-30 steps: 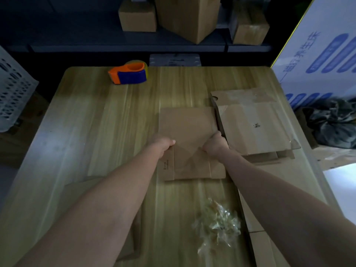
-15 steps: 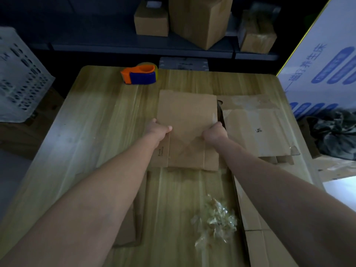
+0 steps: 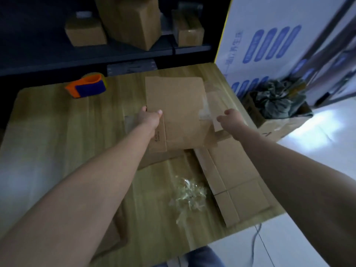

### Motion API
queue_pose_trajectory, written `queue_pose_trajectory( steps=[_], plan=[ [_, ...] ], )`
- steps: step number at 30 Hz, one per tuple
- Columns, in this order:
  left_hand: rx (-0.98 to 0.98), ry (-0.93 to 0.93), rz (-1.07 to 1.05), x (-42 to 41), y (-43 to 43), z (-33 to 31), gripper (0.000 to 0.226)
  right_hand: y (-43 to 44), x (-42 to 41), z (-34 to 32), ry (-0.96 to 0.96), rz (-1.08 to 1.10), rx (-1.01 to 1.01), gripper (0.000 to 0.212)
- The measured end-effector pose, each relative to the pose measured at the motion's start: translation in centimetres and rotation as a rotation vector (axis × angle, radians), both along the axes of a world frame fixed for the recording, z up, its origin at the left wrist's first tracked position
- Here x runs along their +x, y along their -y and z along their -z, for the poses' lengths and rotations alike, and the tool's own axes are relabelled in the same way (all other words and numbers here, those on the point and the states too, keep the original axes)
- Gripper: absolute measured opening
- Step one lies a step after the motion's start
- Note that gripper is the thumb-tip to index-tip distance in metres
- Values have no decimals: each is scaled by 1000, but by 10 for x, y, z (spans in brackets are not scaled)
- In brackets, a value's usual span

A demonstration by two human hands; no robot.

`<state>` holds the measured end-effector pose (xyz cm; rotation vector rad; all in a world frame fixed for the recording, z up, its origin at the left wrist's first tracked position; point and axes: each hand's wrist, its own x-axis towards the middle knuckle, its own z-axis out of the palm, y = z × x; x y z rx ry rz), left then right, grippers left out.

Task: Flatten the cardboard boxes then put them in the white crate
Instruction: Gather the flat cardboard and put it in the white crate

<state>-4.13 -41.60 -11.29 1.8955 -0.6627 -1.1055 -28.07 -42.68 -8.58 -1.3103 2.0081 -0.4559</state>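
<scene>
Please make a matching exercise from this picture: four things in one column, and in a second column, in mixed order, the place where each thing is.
Things
1. tape dispenser
2. flattened box
3. crumpled clear plastic
4. large upright box

Places
A. on the dark shelf behind the table
B. above the table, gripped at its left edge by the left hand
C. at the far left of the table
D. on the near part of the table, beside the flat cardboard

Pairs: 1-C, 2-B, 3-D, 4-A
</scene>
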Motion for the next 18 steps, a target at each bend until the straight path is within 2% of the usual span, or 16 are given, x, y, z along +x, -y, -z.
queue_pose_trajectory(
  steps=[4,7,12,14,18],
  plan=[
    [-18,-76,63,-38,-10,0,66,-34,-44,9,20,83,15,49],
    [-10,-87,69,-52,-20,2,63,-44,-57,11,77,56,-1,38],
    [2,-87,16,-74,-40,1,60,-39,-72,6,-2,-91,29,36],
    [21,-77,-21,-88,-50,1,61,-35,-79,1,13,-152,24,29],
    [27,-65,-108,-123,-71,1,66,-36,-101,-6,50,-270,14,29]
  ],
)
